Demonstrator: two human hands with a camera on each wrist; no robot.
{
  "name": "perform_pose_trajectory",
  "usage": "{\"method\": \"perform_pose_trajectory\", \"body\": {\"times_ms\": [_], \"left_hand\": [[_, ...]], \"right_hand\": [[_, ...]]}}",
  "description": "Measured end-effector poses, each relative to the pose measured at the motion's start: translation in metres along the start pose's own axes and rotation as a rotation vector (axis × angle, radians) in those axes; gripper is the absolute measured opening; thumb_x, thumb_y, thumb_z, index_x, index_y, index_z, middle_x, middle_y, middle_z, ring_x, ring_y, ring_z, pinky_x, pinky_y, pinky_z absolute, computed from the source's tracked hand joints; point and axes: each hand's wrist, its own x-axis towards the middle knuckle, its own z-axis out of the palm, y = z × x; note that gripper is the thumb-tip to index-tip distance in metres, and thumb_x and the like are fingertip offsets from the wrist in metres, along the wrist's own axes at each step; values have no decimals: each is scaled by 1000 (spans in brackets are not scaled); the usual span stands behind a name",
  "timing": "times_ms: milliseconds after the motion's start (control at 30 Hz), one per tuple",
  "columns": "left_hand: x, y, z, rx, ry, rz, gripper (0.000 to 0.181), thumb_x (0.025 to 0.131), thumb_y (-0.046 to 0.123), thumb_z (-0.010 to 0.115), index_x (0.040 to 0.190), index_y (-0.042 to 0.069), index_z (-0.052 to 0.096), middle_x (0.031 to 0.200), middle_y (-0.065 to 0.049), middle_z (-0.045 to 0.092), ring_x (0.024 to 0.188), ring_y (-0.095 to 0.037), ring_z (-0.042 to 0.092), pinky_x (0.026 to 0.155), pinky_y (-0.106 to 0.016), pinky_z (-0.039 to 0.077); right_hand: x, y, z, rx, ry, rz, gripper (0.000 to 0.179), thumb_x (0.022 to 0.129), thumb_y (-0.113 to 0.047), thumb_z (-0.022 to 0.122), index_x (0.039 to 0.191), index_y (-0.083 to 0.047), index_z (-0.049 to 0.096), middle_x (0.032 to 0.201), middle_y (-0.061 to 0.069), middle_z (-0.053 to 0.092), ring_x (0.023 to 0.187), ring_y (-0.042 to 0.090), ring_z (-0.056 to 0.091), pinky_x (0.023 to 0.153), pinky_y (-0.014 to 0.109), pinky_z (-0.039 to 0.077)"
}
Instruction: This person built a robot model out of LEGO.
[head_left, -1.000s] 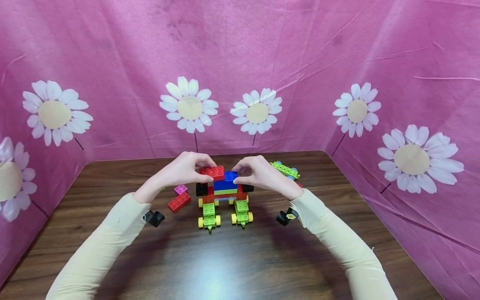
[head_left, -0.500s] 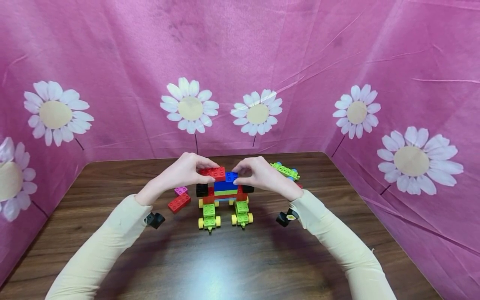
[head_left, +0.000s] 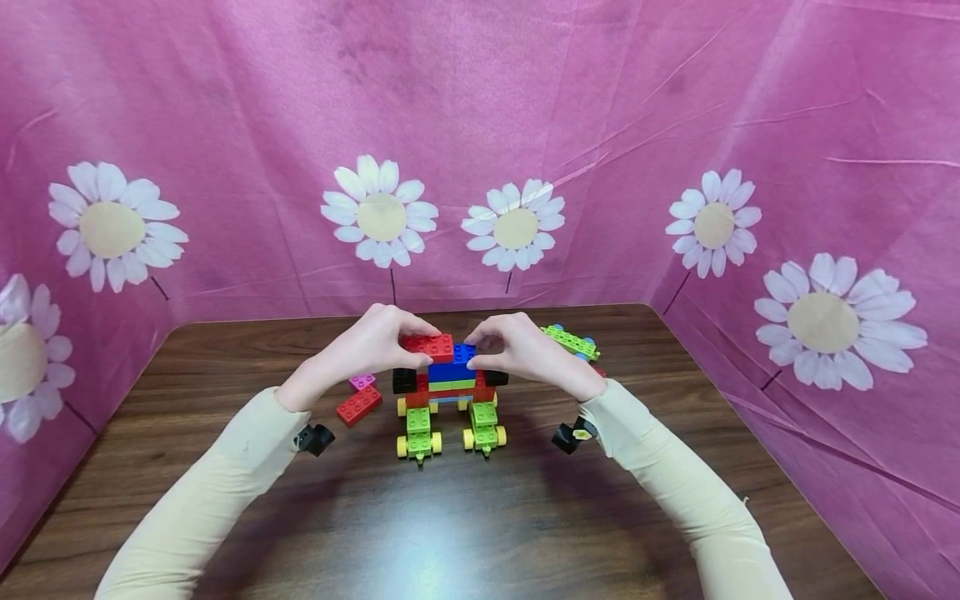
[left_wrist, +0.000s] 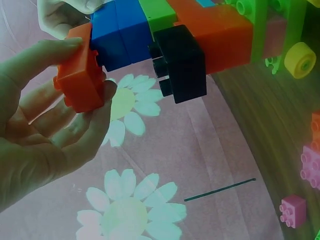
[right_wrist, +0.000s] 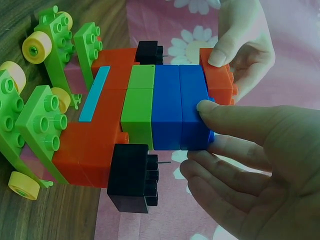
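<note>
My left hand pinches a red toy brick between thumb and fingers, at the top left of a standing brick figure. In the left wrist view the red brick overhangs the end of the stacked blue bricks. On the other side, my right hand grips the topmost blue brick by its edge. Lower down, the figure has a lime layer, red bricks and a black brick at either side. Two lime wheeled bases with yellow wheels carry it.
Left of the figure lie a loose red brick and a pink brick on the brown wooden table. Behind my right hand is a lime wheeled base with blue wheels. A pink flowered cloth hangs behind and beside the table.
My left hand has shifted slightly to the right with the red brick, along the top of the blue ones. My right hand and the figure stay nearly still.
</note>
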Motion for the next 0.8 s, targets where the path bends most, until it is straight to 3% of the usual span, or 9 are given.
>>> {"method": "perform_pose_trajectory", "body": {"times_ms": [300, 500, 633, 800], "left_hand": [[-1, 0, 0, -30, 3, -9, 37, 83, 20, 79, 117, 6, 73, 110, -12, 76, 96, -22, 71, 75, -29, 57], [1, 2, 1, -18, 2, -17, 38, 82, 19, 80, 116, 5, 74, 110, -13, 76, 95, -23, 70, 69, -26, 53], [3, 5, 1, 19, 4, -14, 38, 81, 19, 80, 116, 4, 74, 108, -14, 76, 96, -24, 70, 71, -26, 55], [3, 6, 3, 5, 11, -49, 38, 80, 18, 81, 115, 4, 74, 105, -13, 77, 84, -19, 66, 65, -24, 51]], "right_hand": [[0, 0, 0, -8, -2, 1, 29, 83, -23, 80, 108, -7, 75, 102, 6, 76, 87, 15, 71, 80, 29, 59], [0, 0, 0, -1, -9, 4, 30, 84, -23, 80, 108, -7, 75, 102, 6, 76, 87, 14, 71, 80, 28, 59], [-1, -1, -1, 7, -7, 7, 29, 84, -22, 80, 108, -7, 75, 102, 6, 76, 87, 14, 71, 79, 28, 60], [-1, -1, -1, 14, -5, 8, 30, 84, -22, 80, 108, -7, 75, 102, 6, 76, 88, 15, 71, 79, 27, 60]]}}
